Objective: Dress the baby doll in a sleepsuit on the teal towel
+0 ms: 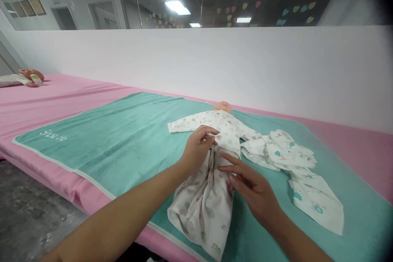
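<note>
Room: we look across a white partition (196, 65) toward a glass wall with paper hearts (264, 12); a grey concrete floor (30, 217) lies beyond the near edge of the mat.

Surface: a long pink padded mat (70, 98) carries a teal towel (101, 143) with a white border, which seems placed to give a soft, flat bed.

Doll: a baby doll (224, 107) lies near the towel's far edge, with only its head showing above a white printed gown (204, 217).

Gown: its 2 sleeves reach sideways, and its crumpled lower part runs toward the towel's near edge.

Wrap: a bunched white printed cloth (307, 184) lies toward the towel's right edge; we cannot tell whether it joins the gown.

Left hand: our left hand (196, 151) is curled and pinches a fold at the gown's middle, seemingly to keep that fold in place.

Right hand: our right hand (251, 188) is open, its fingers loosely spread, and its fingertips (225, 156) touch the gown beside that fold.

Far corner: a second doll (30, 77) lies at the mat's far left corner.
</note>
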The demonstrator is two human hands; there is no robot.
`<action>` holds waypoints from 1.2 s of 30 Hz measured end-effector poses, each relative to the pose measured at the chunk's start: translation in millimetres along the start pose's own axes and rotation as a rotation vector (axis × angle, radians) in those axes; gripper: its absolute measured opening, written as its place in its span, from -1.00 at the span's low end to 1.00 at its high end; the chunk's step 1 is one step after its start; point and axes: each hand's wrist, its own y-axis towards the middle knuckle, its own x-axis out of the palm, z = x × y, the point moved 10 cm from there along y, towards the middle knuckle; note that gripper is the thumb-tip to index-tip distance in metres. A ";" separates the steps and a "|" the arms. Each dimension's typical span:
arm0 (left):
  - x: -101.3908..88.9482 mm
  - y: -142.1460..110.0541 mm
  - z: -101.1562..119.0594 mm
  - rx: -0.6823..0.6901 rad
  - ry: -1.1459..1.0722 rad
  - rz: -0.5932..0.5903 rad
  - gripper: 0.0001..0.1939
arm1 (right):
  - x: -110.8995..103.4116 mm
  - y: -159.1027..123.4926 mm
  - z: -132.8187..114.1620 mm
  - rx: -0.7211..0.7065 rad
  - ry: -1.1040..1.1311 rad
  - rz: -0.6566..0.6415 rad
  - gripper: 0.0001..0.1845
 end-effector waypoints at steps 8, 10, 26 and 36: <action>-21.4 12.9 -21.6 0.090 0.445 0.129 -0.75 | -12.0 6.5 9.5 -0.014 -0.035 0.085 -0.76; -15.9 17.1 -33.0 0.089 0.483 0.067 -0.72 | -9.0 6.2 0.4 -0.095 -0.126 0.062 -0.77; 11.2 82.1 -33.2 0.132 0.568 -0.209 -0.70 | 3.8 21.1 4.7 -0.092 -0.399 0.281 -0.73; 16.8 62.8 -44.7 0.344 0.563 -0.203 -0.80 | 13.4 22.0 3.7 -0.214 -0.643 0.323 -0.74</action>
